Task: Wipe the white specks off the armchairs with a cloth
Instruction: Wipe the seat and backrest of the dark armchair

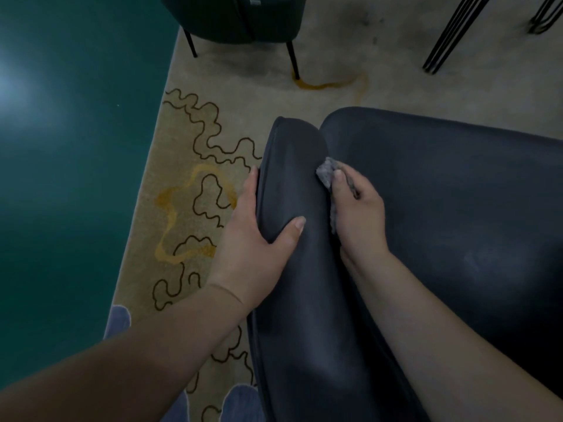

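Left hand (259,239) grips the dark armchair's arm (292,190), thumb over its top; right hand (358,210) pinches a grey cloth (326,175) (crumpled) into the crease beside the seat (457,190). Beyond, a second armchair (240,16) stands on the rug (189,166).

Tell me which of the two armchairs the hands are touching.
The near dark armchair: the left hand grips its armrest and the right hand presses the cloth. The far chair stands untouched.

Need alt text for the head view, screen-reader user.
Right hand presses a grey cloth into the crease between a dark armchair's armrest and seat, while the left hand grips the armrest. A patterned beige rug lies beneath.
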The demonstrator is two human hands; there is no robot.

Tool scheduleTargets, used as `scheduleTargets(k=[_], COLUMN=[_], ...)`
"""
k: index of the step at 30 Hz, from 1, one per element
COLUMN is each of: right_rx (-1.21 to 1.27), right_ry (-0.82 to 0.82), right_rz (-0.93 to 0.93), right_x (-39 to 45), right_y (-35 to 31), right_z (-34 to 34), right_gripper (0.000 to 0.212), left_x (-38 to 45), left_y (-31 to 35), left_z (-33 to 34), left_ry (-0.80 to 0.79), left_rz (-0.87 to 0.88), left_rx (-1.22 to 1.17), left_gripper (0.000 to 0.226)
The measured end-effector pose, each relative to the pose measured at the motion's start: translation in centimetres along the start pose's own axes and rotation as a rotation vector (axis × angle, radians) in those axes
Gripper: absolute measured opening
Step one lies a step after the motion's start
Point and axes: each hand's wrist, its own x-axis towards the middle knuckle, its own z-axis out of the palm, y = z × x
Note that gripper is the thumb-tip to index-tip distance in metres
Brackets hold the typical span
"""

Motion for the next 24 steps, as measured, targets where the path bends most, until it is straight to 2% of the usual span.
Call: scheduleTargets(k=[5, 8, 11, 13, 16, 18, 21, 24], right_rx=[-0.17, -0.144, 0.012, -0.046, -0.202, -0.183, -0.139, -0.026], right_ry=[-0.228, -0.138, -0.037, -0.074, -0.243, -0.287, -0.142, -0.031], right_rz=[-0.157, -0.065, 0.056, -0.032, -0.168, -0.149, -0.019, 0.081], right_x=[-4.1, -3.0, -0.8, -1.4, -4.6, -6.0, -4.6, -1.3], right_y=[0.6, 0.8, -0.4, -0.7, 0.0, 0.9, 1.5, 0.8], right_z=[-3.3, -3.4, -0.9, -0.6, -2.9, -4.8, -4.5, -1.7], right_gripper=[0.028, 0.027, 0.021, 0.025, 0.034, 0.035, 0.035, 0.027], left_x=[0.1, 0.2, 0.0, 0.1, 0.1, 0.2, 0.1, 0.1], left_y=[-0.2, -0.2, 0.0, 0.0, -0.2, -0.2, -0.1, -0.1], left_z=[0.1, 0.1, 0.0, 0.0, 0.1, 0.1, 0.1, 0.1], left_ry=[-0.004, 0.002, 0.004, 0.009, 0.015, 0.013, 0.006, 0.018], left_rz=[0.015, 0.039, 0.048, 0.05, 0.052, 0.045, 0.033, 0.029], left_rx=[0.042, 0.062, 0.063, 0.06, 0.069, 0.071, 0.045, 0.058], left_gripper=[0.08, 0.077, 0.075, 0.074, 0.075, 0.075, 0.074, 0.072])
